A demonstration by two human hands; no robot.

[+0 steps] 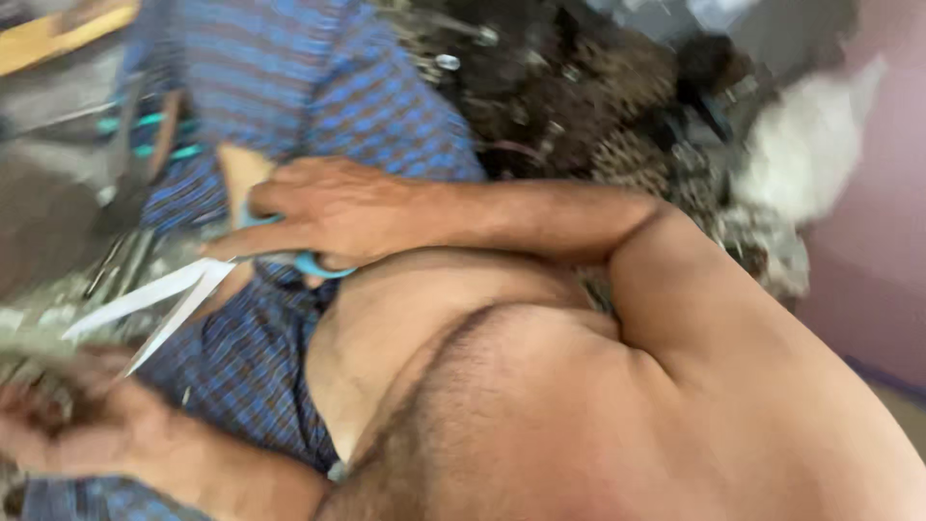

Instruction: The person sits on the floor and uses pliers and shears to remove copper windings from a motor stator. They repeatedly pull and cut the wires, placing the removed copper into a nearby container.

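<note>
Here, head view: I saw one tilted, blurred picture looking down over a bare torso and a lap in blue checked cloth (289, 106).
Right hand: the right hand (333, 212) lay across the lap, its forearm crossing the picture from the right, and its fingers were clenched around the light blue handles of a pair of scissors (207, 285).
Scissors: the handles showed as a blue loop under the palm; the two pale blades stuck out to the lower left and stood spread apart in a narrow V, their tips over the checked cloth and near the left hand.
Left hand: the left hand (72, 425) sat at the lower left edge, heavily smeared by motion. It seemed curled around something dark and grainy, but I could not tell whether it gripped anything or what that was.
Gap between the hands: the blade tips pointed towards the left hand without visibly touching it.
Checked cloth: it covered both thighs, running from the top of the picture down to the lower left, and both hands rested over it.
Dark heap: behind the right forearm, at upper centre, lay a pile of dark brown and speckled fabric (569, 96) with small bright glints on it.
White bundle: a pale, soft-looking lump (810, 145) lay to the right of that heap, against a pinkish wall (887, 222).
Left edge: grey, streaked shapes and teal stripes showed there, too blurred for me to name.
</note>
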